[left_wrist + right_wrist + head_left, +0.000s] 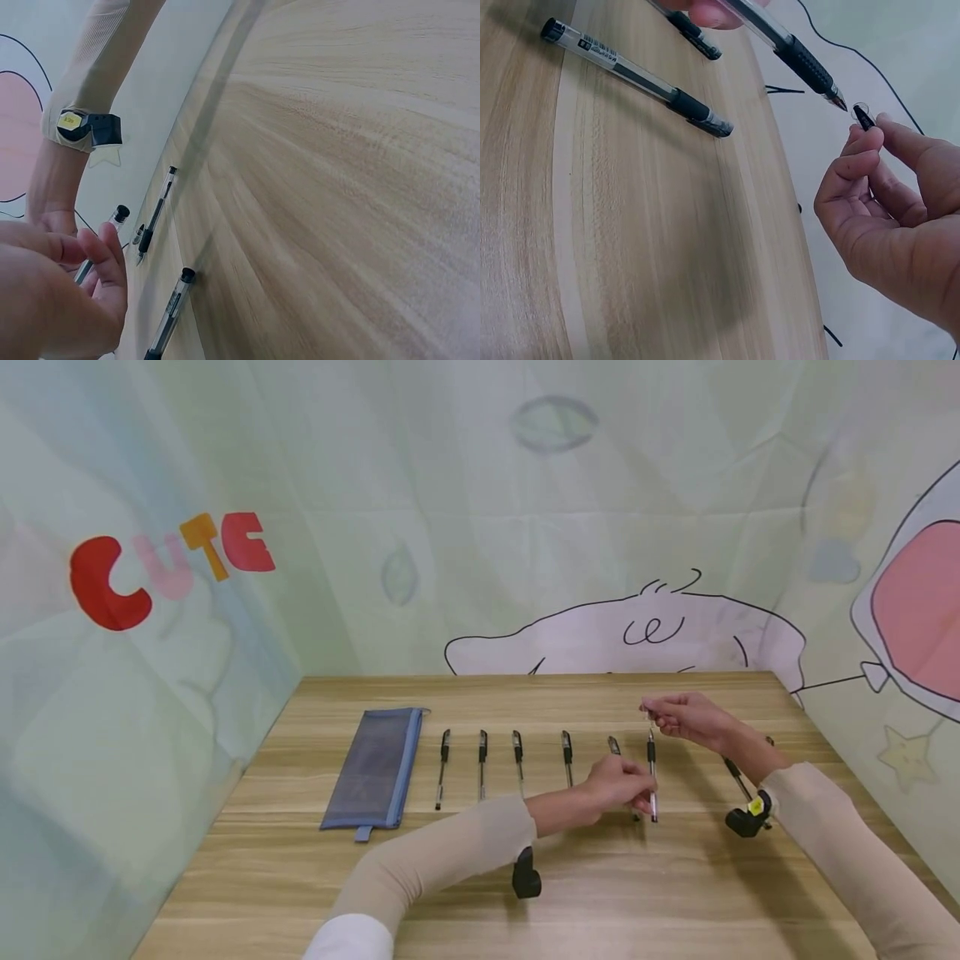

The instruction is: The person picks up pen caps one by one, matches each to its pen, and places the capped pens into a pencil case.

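My left hand [618, 783] pinches a clear-barrelled gel pen [651, 752] with a black grip, raised above the table. Its bare metal tip points toward my right hand [690, 718]. Between thumb and fingers, the right hand holds a clear pen cap [864, 118] with a black clip. In the right wrist view the cap is just off the pen's tip, with a small gap between them. Beneath the left hand lies another pen [614, 745], partly hidden by it. One more pen [738, 774] lies by the right forearm, which covers part of it.
On the wooden table [300, 893], several capped pens [445, 768] lie in a row left of my hands. A blue mesh zip pouch [367, 768] lies at the row's left end. Printed cloth [480, 527] hangs behind the table and at its sides.
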A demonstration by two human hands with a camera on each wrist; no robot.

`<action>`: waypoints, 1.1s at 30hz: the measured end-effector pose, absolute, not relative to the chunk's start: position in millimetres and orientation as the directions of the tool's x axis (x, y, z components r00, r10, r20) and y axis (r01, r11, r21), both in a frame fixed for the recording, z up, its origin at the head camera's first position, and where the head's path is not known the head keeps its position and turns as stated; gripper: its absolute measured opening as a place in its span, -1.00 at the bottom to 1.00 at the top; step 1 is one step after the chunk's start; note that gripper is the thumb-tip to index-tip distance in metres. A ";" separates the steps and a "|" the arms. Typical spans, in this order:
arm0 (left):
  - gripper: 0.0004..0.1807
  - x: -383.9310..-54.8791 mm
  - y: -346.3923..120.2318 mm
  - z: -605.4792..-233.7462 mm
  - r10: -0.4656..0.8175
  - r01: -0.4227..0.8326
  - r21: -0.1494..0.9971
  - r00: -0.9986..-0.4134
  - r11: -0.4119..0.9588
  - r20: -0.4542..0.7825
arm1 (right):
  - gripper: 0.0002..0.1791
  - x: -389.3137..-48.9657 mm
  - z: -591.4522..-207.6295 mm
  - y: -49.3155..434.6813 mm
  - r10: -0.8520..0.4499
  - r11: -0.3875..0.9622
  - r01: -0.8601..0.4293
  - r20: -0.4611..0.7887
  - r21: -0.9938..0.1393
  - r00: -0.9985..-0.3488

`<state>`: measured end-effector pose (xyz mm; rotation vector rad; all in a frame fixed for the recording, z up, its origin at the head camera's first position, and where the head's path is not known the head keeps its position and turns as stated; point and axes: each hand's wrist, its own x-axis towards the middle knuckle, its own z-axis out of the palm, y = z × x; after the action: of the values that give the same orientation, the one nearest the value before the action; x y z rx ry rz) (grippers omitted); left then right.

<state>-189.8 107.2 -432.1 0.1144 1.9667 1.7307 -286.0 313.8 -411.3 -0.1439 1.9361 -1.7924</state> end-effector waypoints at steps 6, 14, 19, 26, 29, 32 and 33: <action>-0.94 -192.1 107.5 -431.3 0.380 -0.253 0.947 -0.871 0.197 -0.312 | -0.73 -283.6 -413.4 316.9 -0.380 0.127 0.250 -0.280 -0.960 -0.882; -0.94 -193.8 108.9 -432.0 0.385 -0.236 0.952 -0.874 0.193 -0.295 | -0.72 -280.9 -418.0 318.6 -0.409 0.144 0.244 -0.282 -0.959 -0.868; -0.95 -191.7 109.3 -431.2 0.385 -0.231 0.952 -0.875 0.199 -0.293 | -0.73 -279.7 -417.2 319.8 -0.400 0.148 0.255 -0.294 -0.956 -0.868; -0.93 -190.9 109.5 -429.6 0.384 -0.226 0.953 -0.877 0.200 -0.289 | -0.76 -278.8 -415.1 321.7 -0.423 0.173 0.233 -0.286 -0.957 -0.860; -0.92 -192.9 109.2 -430.3 0.381 -0.222 0.955 -0.880 0.198 -0.284 | -0.74 -279.9 -417.6 321.5 -0.458 0.206 0.221 -0.293 -0.953 -0.839; -0.92 -196.2 106.8 -432.4 0.372 -0.216 0.956 -0.886 0.200 -0.278 | -0.75 -281.6 -420.8 318.7 -0.473 0.248 0.209 -0.307 -0.946 -0.826; -0.92 -197.4 105.5 -433.2 0.369 -0.217 0.955 -0.887 0.202 -0.279 | -0.75 -282.2 -421.8 317.1 -0.473 0.256 0.208 -0.309 -0.944 -0.825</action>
<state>-197.4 105.5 -433.2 0.1411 2.0319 1.7302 -282.2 317.1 -421.8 -0.2401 1.9834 -1.6165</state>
